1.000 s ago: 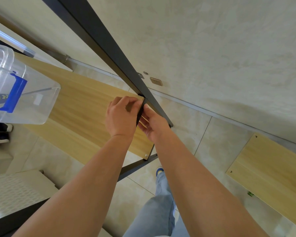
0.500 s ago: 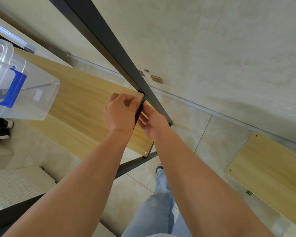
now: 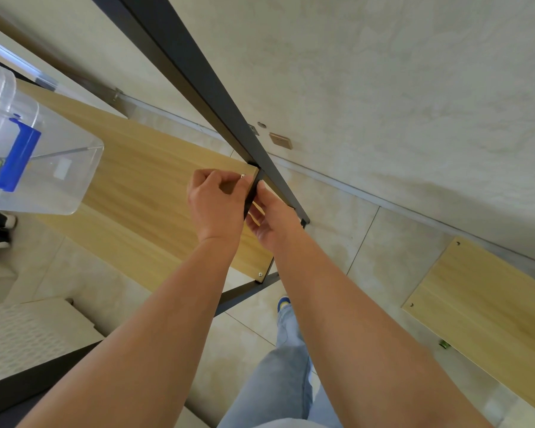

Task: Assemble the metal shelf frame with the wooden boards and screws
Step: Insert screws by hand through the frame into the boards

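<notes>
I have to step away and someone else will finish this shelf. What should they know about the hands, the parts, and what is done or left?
Left hand: fingers pinch a small screw at the far corner of the wooden board mounted in the metal frame.
Right hand: under that corner, beside the frame's black crossbar; what its fingers hold is hidden.
Done: the near corner screw is already in.
Left: seat and tighten the far corner screw. A second board lies on the floor, unmounted.
A clear box rests on the mounted board, with a tool inside, probably a screwdriver.
</notes>
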